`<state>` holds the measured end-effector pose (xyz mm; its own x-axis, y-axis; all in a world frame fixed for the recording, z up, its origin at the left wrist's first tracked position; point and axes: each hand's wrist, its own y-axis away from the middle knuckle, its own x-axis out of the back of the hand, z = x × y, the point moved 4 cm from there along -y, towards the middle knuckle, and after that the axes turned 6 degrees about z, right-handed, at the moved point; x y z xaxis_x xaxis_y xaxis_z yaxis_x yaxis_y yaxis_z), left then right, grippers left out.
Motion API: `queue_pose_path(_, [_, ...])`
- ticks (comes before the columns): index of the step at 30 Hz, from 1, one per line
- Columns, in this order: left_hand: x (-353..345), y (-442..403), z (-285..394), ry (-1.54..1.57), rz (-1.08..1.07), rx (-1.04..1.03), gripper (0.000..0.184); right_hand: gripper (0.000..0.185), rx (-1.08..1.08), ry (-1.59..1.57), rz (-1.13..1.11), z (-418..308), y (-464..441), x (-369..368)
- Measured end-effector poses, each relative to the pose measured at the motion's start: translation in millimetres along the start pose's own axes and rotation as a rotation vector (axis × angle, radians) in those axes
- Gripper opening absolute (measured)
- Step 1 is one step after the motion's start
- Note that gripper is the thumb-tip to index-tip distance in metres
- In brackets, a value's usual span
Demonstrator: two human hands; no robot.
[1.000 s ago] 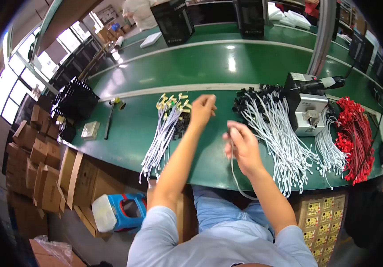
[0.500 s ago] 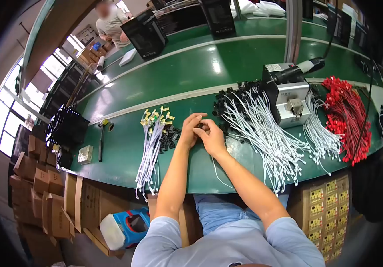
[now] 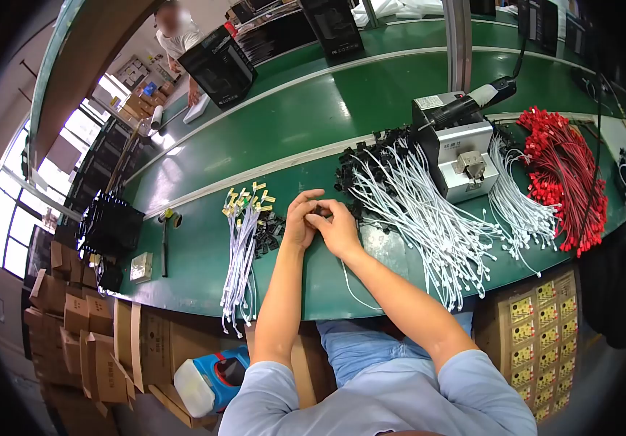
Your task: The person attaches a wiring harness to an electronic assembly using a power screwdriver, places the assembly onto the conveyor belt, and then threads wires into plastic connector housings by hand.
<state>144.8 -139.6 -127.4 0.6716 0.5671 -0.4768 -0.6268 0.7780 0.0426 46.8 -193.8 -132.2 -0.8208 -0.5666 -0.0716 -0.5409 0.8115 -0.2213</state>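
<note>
My left hand (image 3: pixel 301 220) and my right hand (image 3: pixel 337 228) meet over the green table (image 3: pixel 313 280), fingertips pressed together around a small dark part that is mostly hidden. A white cable (image 3: pixel 357 293) hangs from between them down to the table edge. Just left of my left hand lie small black parts (image 3: pixel 269 231) and a bundle of white cables with yellow tags (image 3: pixel 240 254). Right of my right hand spreads a large pile of white cables with black connectors (image 3: pixel 429 225).
A metal machine (image 3: pixel 465 163) with a black-handled tool on top stands behind the white cables. Red cables (image 3: pixel 567 182) lie at the far right. A black rack (image 3: pixel 111 225) and a small clear box (image 3: pixel 140 267) are at the left. Another person (image 3: pixel 175 36) stands beyond the table.
My hands have come together from apart, now holding the cable end between them. The view has shifted, and the other person's hand now reaches to a white object on the far table.
</note>
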Motion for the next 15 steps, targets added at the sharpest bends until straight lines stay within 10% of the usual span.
queue_pose_path(15, [0.4,3.3,1.9,0.046,-0.015,-0.027,0.032,0.033,0.004,0.016,-0.043,-7.5,5.1,-2.5])
